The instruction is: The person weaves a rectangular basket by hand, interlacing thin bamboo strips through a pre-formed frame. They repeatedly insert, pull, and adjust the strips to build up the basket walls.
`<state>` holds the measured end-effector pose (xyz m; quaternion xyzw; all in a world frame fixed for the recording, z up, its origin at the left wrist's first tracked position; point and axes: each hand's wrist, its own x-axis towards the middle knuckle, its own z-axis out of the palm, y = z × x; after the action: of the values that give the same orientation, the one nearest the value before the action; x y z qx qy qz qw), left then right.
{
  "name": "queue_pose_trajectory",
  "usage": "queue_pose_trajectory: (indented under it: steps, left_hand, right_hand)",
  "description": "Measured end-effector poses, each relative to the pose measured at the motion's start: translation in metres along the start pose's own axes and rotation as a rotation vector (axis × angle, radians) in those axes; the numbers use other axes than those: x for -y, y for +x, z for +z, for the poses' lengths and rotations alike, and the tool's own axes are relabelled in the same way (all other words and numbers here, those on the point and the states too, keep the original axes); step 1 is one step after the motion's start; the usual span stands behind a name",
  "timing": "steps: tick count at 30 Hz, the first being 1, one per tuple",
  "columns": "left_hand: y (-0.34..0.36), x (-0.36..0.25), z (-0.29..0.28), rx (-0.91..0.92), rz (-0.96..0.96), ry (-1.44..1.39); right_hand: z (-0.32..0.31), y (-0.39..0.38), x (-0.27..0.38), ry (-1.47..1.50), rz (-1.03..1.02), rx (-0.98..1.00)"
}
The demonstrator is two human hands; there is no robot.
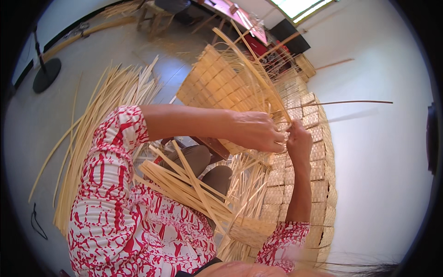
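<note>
A woven bamboo basket (217, 78) leans tilted before me, its side made of wide pale strips. Along its open edge runs a flat rim strip (264, 79). At the near end of that rim, my right hand (299, 141) is closed, with thumb and fingers pinching the edge. My left hand (258, 131) reaches across beside it, fingers curled together just below the rim; what they grip is hidden. Across my lap lies a bundle of flat bamboo strips (177, 182).
Long loose strips (104, 106) spread over the floor at left. Stacked woven boxes (318, 184) line the white wall at right, with a thin stick (360, 102) jutting past them. A round black stand base (47, 75), wooden stool (154, 18) and pink table (240, 16) stand farther off.
</note>
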<state>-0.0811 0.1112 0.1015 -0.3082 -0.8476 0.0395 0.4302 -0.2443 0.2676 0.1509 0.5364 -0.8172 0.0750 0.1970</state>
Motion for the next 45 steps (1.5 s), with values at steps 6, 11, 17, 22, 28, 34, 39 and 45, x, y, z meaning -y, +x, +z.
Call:
queue_pose_trajectory:
  steps: [6, 11, 17, 22, 28, 34, 39, 45]
  left_hand:
    - [0.004, -0.005, 0.006, 0.027, -0.040, -0.002]
    - [0.008, -0.004, 0.011, -0.052, -0.014, -0.029]
    - [0.009, -0.004, 0.007, -0.087, -0.023, -0.037]
    - [0.009, -0.003, 0.008, -0.112, -0.012, -0.065]
    - [0.015, -0.001, 0.002, -0.118, -0.002, -0.122]
    - [0.023, 0.005, -0.005, -0.134, -0.019, -0.116]
    - [0.048, 0.041, -0.019, -0.012, -0.193, -0.183]
    - [0.075, 0.105, -0.055, -0.132, -0.444, -0.370]
  right_hand:
    - [-0.013, -0.002, 0.011, -0.060, 0.006, 0.009]
    - [-0.023, -0.006, 0.011, -0.048, 0.072, 0.054]
    - [-0.023, 0.000, 0.008, -0.016, 0.037, 0.094]
    - [-0.007, 0.008, -0.015, -0.040, -0.008, 0.147]
    - [0.007, 0.005, -0.037, 0.229, 0.038, 0.205]
    - [-0.003, -0.005, -0.055, 0.522, 0.029, 0.256]
    - [-0.010, -0.035, -0.073, 0.840, 0.136, 0.020]
    - [0.021, -0.013, -0.081, 0.929, 0.127, -0.056]
